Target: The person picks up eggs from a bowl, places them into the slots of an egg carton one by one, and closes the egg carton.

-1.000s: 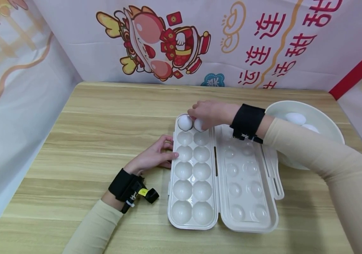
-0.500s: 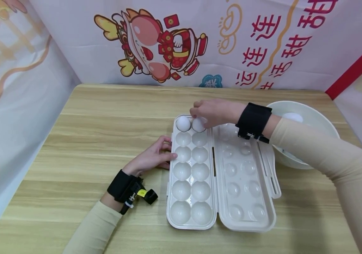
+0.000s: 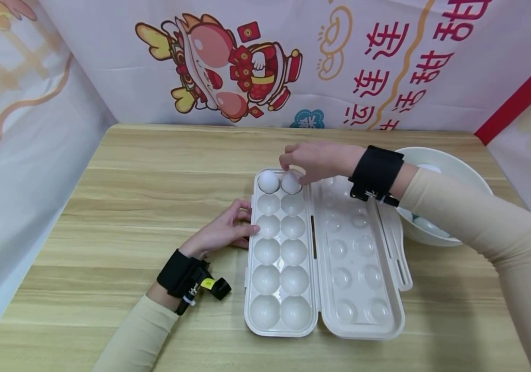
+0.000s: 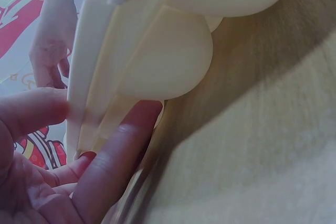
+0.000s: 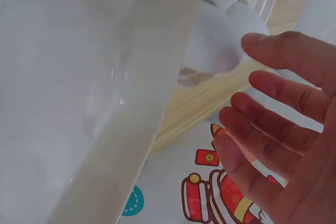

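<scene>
A white plastic egg box (image 3: 265,279) lies unfolded, its cups to the left and its dimpled lid (image 3: 353,289) to the right. Two white eggs fill the far row: a left egg (image 3: 268,182) and a right egg (image 3: 290,184). My right hand (image 3: 320,160) is over the right egg; in the right wrist view its fingers (image 5: 268,100) are spread and hold nothing, the thumb close by the egg (image 5: 212,43). My left hand (image 3: 223,227) grips the box's left edge, thumb on the rim and fingers (image 4: 113,166) underneath, beside the rounded cups (image 4: 168,56).
At the right back stands a pale round bowl (image 3: 472,173) with more eggs (image 3: 430,168), partly hidden by my right forearm. The wooden table (image 3: 153,170) ends at a printed cloth wall (image 3: 121,77) behind. The box's lid lies between the bowl and the cups.
The fingers of my right hand have loosened from the right egg and lifted a little, leaving it in its cup. My left hand keeps its hold on the box.
</scene>
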`<state>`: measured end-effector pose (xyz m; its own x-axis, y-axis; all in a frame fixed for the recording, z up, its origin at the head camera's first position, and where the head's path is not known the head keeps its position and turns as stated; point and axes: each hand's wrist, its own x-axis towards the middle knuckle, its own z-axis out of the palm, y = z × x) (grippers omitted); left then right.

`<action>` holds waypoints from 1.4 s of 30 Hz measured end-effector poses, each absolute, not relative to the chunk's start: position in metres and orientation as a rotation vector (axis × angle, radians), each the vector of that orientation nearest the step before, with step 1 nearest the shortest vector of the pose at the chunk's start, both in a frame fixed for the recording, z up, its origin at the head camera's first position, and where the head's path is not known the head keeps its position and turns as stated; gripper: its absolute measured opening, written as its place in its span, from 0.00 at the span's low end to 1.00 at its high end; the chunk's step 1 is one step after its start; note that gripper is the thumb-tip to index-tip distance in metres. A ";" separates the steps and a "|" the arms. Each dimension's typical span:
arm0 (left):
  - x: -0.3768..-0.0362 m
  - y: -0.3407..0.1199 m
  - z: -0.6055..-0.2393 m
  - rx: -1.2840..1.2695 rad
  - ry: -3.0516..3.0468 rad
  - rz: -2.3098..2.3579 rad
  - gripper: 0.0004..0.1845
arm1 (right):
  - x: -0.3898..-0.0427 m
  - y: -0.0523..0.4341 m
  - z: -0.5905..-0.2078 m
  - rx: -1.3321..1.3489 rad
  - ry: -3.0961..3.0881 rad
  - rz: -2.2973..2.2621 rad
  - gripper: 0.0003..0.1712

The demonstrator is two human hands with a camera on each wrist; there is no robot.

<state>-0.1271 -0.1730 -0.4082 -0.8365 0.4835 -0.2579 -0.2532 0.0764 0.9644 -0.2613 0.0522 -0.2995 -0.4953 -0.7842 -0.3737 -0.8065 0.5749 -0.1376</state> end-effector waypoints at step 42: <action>-0.127 -0.173 -0.408 0.255 1.857 1.799 0.25 | -0.264 0.115 -0.264 -1.186 2.525 0.070 0.23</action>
